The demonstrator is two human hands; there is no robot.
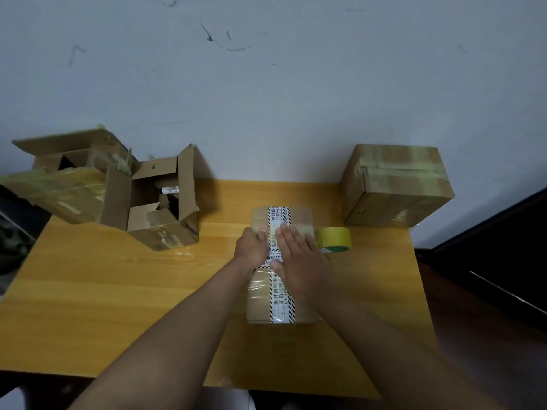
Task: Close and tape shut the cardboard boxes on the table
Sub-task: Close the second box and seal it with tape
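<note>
A flat closed cardboard box (260, 303) lies in the middle of the wooden table (118, 291). A white printed tape strip with black hazard stripes runs along its top. My left hand (253, 244) and my right hand (299, 258) both rest on the box top, side by side over the strip, fingers stretched forward and pressing down. A roll of yellowish tape (333, 238) lies on the table just right of the box, close to my right hand. An open cardboard box (159, 202) with raised flaps stands at the table's back left.
A larger cardboard box (56, 184) with loose flaps sits behind the open one, overhanging the table's left edge. A sealed taped box (393, 184) stands at the back right corner. A pale wall rises behind the table. Dark furniture borders the right side.
</note>
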